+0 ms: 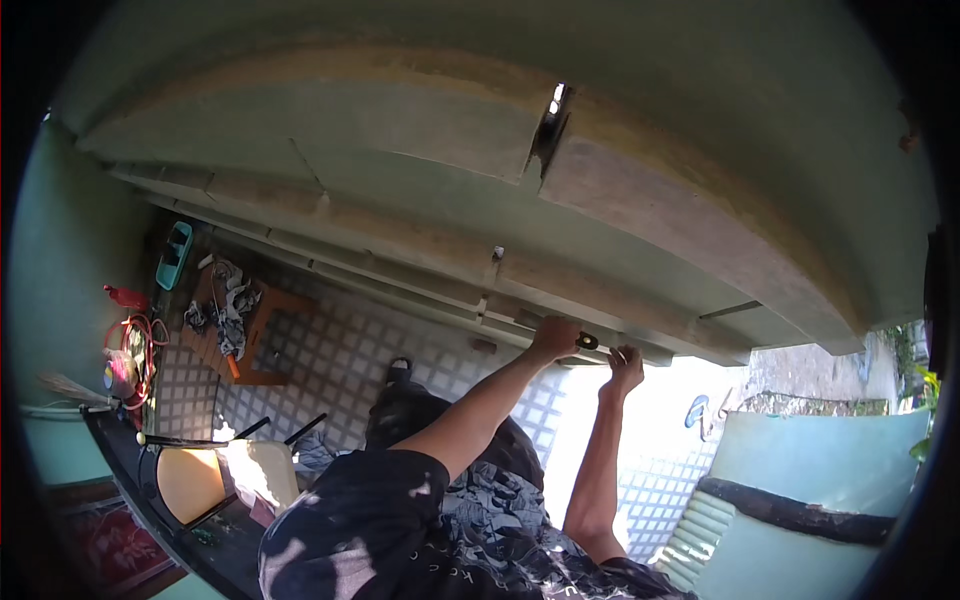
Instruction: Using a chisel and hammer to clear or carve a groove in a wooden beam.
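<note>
Head: one left hand (pixel 556 338), one right hand (pixel 627 368), one dark object (pixel 587 342) between.

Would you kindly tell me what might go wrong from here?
The left hand seems to grip a dark tool close to the right hand; a slip might strike that hand. Both hands appear near a ledge, so either could scrape its edge. Glare from the sunlit floor may make fine detail hard to see.
</note>
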A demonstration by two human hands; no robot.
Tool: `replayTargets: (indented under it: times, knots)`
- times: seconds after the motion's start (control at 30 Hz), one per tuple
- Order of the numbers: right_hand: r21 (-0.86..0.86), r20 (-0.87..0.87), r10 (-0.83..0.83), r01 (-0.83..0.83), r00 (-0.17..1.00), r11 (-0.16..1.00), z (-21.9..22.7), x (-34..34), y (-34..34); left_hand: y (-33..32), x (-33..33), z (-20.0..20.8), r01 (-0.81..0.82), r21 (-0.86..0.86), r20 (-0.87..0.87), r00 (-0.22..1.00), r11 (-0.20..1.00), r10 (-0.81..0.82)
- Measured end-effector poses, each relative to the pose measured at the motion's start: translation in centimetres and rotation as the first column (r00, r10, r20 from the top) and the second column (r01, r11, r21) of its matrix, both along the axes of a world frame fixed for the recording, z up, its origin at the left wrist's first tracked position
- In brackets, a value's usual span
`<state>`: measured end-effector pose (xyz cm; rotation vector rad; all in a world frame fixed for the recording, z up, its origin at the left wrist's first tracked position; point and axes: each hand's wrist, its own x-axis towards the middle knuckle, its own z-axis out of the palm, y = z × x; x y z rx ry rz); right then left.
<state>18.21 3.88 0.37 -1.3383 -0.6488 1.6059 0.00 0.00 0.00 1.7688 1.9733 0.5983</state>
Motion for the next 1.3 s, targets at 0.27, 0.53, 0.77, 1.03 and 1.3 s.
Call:
replayTargets:
  times: [0.27,0.53,0.77,1.03,1.3]
  knots:
    - [-0.156,-0.015,-0.006,0.003,1.0,0.988,-5.6,-7.0,0.8,-1.6,-0.1,-1.7,-0.005,0.014,0.022,1.0,1.0,0.005]
    - [-0.012,0.267,-0.218,0.229,0.939,0.973,-6.1,-8.4,1.8,-0.7,-0.1,-1.0,-0.05,0.093,0.054,0.998,0.994,0.046]
    - [-0.049,0.409,-0.431,0.491,0.805,0.87,-3.0,-11.3,0.2,-1.2,-1.3,-1.0,0.014,0.078,-0.008,1.0,0.997,-0.013]
    - [0.047,0.725,-0.214,0.263,0.655,0.964,-0.2,-11.5,-1.4,-1.5,-2.0,-1.8,0.059,-0.02,-0.032,0.998,0.998,-0.06]
    - [-0.178,0.663,-0.089,0.271,0.744,0.946,2.1,-11.7,-2.7,-2.3,-3.0,-3.7,0.074,-0.013,-0.07,0.995,0.997,-0.075]
